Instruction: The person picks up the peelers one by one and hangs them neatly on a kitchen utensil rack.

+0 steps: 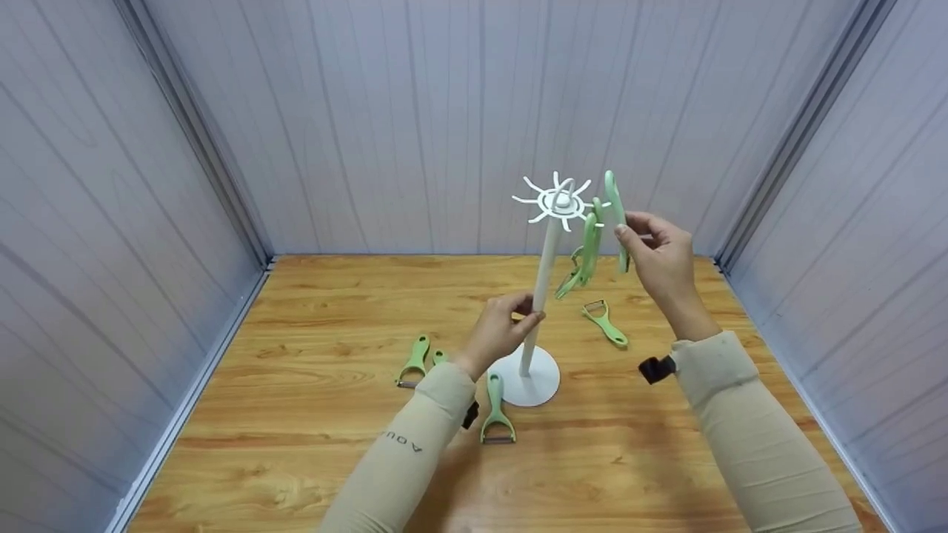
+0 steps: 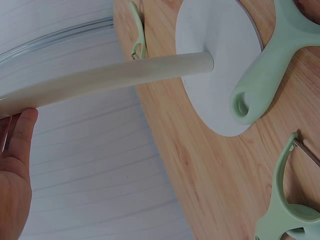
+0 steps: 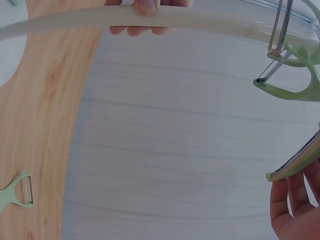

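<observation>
A white stand with a round base point(image 1: 544, 381) and a ring of hooks point(image 1: 561, 203) on top rises from the table. My left hand point(image 1: 500, 329) holds its pole point(image 1: 546, 266) about midway, thumb and fingers on either side. Green peelers point(image 1: 590, 248) hang from hooks on the right side of the ring. Just right of them, my right hand point(image 1: 663, 255) pinches another green peeler point(image 1: 616, 203), its handle end up and apart from the hooks. In the right wrist view the blade end of this held peeler point(image 3: 295, 159) shows above the fingertips.
One peeler point(image 1: 606, 324) lies on the table right of the stand. Another peeler point(image 1: 496, 411) leans with its handle over the base's front edge. Left of the stand lies a peeler point(image 1: 416, 363) beside one partly hidden by the left arm point(image 1: 439, 357). Panel walls point(image 1: 370, 133) enclose the table.
</observation>
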A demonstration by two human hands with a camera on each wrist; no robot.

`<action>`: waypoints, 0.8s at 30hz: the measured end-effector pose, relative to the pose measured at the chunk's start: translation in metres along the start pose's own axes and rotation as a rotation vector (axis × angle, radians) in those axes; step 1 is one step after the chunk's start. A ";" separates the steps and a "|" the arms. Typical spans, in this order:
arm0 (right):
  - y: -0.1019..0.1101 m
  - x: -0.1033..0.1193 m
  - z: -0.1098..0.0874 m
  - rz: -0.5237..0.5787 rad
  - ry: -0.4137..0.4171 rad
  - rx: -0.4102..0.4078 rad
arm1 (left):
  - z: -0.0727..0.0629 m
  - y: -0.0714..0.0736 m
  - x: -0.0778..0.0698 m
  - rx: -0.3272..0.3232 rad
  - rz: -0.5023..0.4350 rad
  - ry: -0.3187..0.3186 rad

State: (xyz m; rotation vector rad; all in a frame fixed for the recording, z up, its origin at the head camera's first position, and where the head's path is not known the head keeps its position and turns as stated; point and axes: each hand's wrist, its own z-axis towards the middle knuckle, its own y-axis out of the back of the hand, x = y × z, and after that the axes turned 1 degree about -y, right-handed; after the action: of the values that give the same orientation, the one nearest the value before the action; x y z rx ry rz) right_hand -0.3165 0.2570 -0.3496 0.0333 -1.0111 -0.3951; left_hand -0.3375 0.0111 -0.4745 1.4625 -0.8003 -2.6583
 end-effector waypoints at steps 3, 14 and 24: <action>-0.001 0.002 0.004 0.000 0.013 0.016 | 0.000 0.000 0.000 0.005 -0.007 0.003; -0.008 0.005 0.014 0.032 0.040 0.086 | 0.000 0.000 0.000 0.002 -0.006 -0.013; -0.013 0.004 0.018 0.085 0.042 0.127 | 0.001 0.000 0.001 0.011 -0.005 0.003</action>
State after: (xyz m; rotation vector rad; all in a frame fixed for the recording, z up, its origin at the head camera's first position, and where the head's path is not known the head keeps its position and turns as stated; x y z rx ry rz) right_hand -0.3335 0.2463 -0.3396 0.1125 -0.9912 -0.2510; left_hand -0.3386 0.0110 -0.4743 1.4727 -0.8133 -2.6586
